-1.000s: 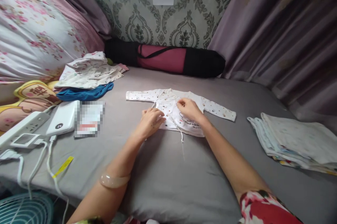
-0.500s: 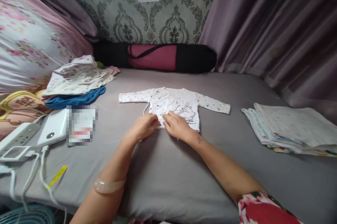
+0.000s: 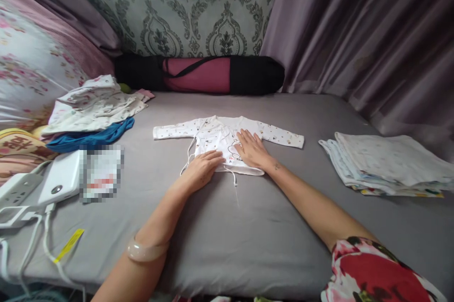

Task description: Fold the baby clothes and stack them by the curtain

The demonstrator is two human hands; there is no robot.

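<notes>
Small white shirt [image 3: 213, 140] lies flat under both sets of fingers, sleeves extending past them either side. Left hand [image 3: 205, 167]: fingers pressed together, laid on lower front. Right hand [image 3: 252, 151]: fingers flat, slightly spread, on printed front. White tie [image 3: 234, 177] crosses hem between hands. Folded cloth stack [image 3: 386, 157] well right of right fingers.

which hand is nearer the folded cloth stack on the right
Right. The right hand lies spread on the white shirt, to the left of the folded stack; the left hand is farther left, at the shirt's lower edge.
</notes>
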